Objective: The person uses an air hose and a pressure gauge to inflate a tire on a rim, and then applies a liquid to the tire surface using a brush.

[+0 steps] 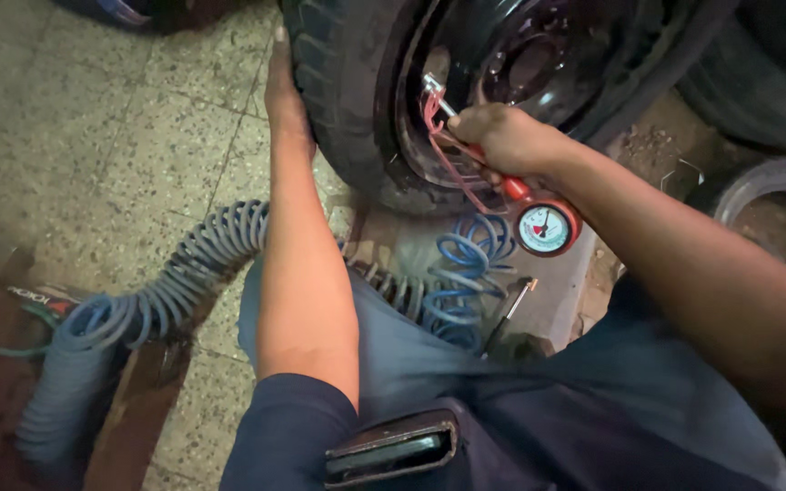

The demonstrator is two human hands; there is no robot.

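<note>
Phone [393,450] in pocket; R hand [502,136] grips red inflator gauge [543,225]; L hand [284,95] on tyre [347,100]

Upright black tyre [347,100], red gauge inflator [539,223] at rim

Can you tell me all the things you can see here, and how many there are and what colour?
tyre: one, black rubber, upright at top centre on a black wheel rim
tyre inflator: one, red, with a round white gauge, its metal tip at the rim
coiled air hose: one, blue, running from lower left across the floor to under the gauge
thin metal tool: one, dark with a silver tip, lying by the hose coils
other tyres: at least two, black, at the right edge
floor: speckled grey tiles
pocket case: one, dark, on the blue clothing at the bottom
left hand: flat against the tyre tread
right hand: gripping the inflator
</note>
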